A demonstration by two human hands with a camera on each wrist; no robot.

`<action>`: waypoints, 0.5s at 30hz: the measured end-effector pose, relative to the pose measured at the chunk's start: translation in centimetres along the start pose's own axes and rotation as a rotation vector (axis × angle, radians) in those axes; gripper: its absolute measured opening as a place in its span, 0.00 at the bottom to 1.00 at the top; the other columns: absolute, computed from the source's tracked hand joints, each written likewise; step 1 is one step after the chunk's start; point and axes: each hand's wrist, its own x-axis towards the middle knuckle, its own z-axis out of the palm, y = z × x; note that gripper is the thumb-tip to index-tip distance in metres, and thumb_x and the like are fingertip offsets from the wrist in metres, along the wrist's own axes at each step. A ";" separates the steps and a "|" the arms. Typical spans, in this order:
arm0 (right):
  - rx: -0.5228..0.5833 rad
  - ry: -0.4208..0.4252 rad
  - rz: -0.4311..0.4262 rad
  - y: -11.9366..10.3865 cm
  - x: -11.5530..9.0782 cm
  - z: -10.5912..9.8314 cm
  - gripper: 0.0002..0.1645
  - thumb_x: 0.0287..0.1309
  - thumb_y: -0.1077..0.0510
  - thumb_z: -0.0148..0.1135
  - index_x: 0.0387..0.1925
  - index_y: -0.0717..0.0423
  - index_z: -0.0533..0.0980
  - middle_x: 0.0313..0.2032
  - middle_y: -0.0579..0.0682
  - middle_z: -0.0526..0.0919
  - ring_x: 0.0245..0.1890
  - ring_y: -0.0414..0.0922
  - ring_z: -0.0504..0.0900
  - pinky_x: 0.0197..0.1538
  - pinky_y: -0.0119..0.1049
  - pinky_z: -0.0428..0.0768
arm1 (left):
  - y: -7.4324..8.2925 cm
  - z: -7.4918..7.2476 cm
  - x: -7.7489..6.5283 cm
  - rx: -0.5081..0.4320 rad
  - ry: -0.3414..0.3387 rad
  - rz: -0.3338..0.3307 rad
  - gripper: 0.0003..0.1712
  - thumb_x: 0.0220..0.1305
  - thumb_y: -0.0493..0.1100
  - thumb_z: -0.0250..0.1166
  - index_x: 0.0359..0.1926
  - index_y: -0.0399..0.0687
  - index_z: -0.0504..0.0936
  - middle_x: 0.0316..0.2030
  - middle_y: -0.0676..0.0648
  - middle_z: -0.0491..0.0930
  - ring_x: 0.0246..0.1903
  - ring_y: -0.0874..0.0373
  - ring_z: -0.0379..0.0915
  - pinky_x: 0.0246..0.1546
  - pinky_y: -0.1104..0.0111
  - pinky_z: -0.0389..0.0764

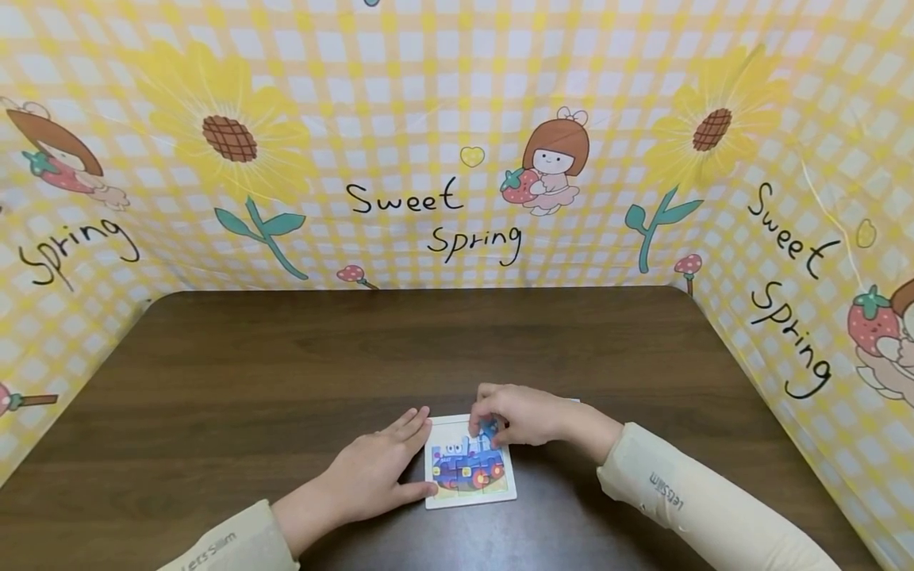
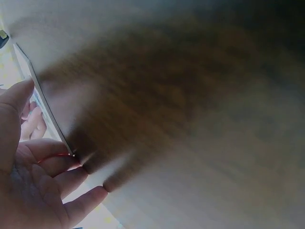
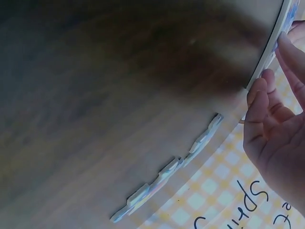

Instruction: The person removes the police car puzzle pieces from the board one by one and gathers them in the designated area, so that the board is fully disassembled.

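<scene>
A square jigsaw puzzle (image 1: 467, 472) in a white frame lies on the table, its pieces forming a blue cartoon vehicle with red wheels. Its top-left part shows bare white backing. My left hand (image 1: 371, 476) rests along the frame's left edge, fingers extended and thumb at the lower-left corner; the left wrist view shows its fingertips (image 2: 106, 189) down on the tabletop. Over the puzzle's upper right, my right hand (image 1: 524, 416) pinches a blue puzzle piece (image 1: 489, 429) between thumb and curled fingers. The fingers partly hide that piece.
Several loose puzzle pieces (image 3: 164, 174) lie on the table to the right of the puzzle, mostly hidden behind the right forearm in the head view. The dark wooden table (image 1: 400, 341) is walled by a yellow checked cloth (image 1: 400, 103) at the back and sides.
</scene>
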 end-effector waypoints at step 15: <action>0.087 0.061 0.026 0.0 -0.5 0.1 0.17 0.59 0.65 0.68 0.48 0.53 0.75 0.41 0.47 0.76 0.30 0.36 0.72 0.37 0.26 0.75 | 0.0 0.0 0.0 -0.001 -0.004 0.004 0.49 0.62 0.68 0.63 0.71 0.37 0.67 0.74 0.41 0.61 0.74 0.48 0.58 0.60 0.50 0.77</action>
